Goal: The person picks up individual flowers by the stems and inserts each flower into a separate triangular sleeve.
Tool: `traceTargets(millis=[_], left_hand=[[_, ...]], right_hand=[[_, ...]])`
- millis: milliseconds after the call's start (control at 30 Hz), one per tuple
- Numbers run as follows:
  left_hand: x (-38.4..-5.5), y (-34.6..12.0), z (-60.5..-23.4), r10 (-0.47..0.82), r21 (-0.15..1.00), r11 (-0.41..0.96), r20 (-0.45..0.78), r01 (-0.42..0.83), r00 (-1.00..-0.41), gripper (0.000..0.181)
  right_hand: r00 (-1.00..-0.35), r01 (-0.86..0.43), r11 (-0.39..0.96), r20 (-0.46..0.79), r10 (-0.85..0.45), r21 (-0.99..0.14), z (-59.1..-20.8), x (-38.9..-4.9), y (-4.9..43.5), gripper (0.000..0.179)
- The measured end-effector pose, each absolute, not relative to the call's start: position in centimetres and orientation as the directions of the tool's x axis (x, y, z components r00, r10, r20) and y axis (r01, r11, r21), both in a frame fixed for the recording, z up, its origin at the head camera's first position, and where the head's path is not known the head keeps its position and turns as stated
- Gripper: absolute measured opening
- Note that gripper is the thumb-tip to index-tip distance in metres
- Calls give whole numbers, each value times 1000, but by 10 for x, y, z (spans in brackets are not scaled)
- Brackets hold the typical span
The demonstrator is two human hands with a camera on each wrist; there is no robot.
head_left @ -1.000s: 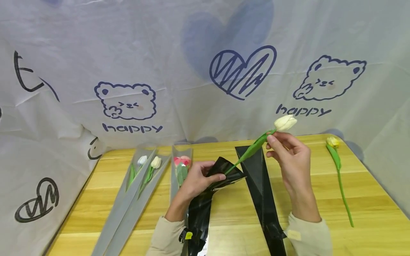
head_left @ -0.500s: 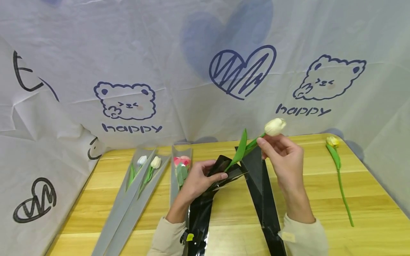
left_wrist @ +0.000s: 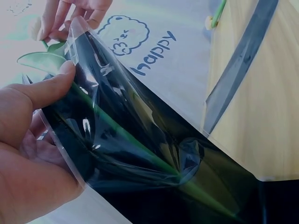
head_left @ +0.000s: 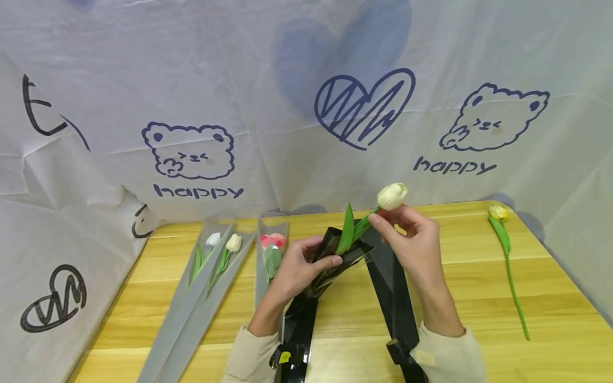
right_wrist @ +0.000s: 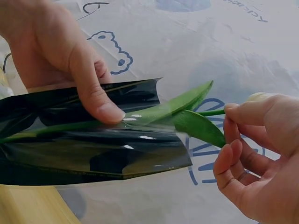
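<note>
My left hand point(head_left: 299, 268) grips a black flower sleeve point(left_wrist: 135, 126) with a clear front near its mouth, thumb on the front film. Inside the sleeve, the green stem of a white tulip point(head_left: 392, 196) shows through the film in both wrist views. Its leaves point(right_wrist: 187, 107) stick partly out of the mouth. My right hand point(head_left: 412, 234) pinches the tulip's stem just below the bloom between thumb and forefinger. In the right wrist view the bloom is mostly hidden behind that hand.
A second black sleeve point(head_left: 394, 287) lies under the right forearm. Left on the wooden table point(head_left: 349, 340) are grey sleeves point(head_left: 191, 314) with white tulips and a clear sleeve with a pink flower point(head_left: 273, 242). A yellow tulip point(head_left: 505, 250) lies far right. A printed cloth point(head_left: 287, 159) hangs behind.
My right hand has moved left and down with the white tulip, its stem sliding deeper into the black sleeve. The leaves now enter the sleeve's mouth. My left hand has stayed nearly still.
</note>
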State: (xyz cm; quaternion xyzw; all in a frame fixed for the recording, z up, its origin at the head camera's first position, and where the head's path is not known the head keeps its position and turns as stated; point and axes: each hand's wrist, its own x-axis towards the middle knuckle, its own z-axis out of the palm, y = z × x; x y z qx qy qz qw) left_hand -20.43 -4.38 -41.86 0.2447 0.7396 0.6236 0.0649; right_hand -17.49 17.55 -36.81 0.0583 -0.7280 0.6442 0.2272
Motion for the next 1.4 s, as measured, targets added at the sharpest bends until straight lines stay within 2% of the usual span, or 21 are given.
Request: traceTargets(millis=[367,567,933,1200,1400], left_hand=[[-201,-46,-411,467,965,87,181,249,-866,25],[-199,-47,-408,484,975,42,171,218,-858,28],[-193,-48,-397,444,985,-28,163,168,-881,36],[-188,-47,-389,452,989,-26,139,143,-881,43],[-187,-46,-390,474,990,-27,132,135,-871,43]], right_hand=[[-925,-344,148,362,117,-927,-369,-173,179,18],[-938,-333,116,342,61,-936,-369,-171,179,18],[-944,-326,112,330,13,-939,-367,-168,177,17],[-956,-294,96,292,-36,-951,-365,-168,178,19],[-962,-270,90,265,-67,-959,-365,-168,180,30]])
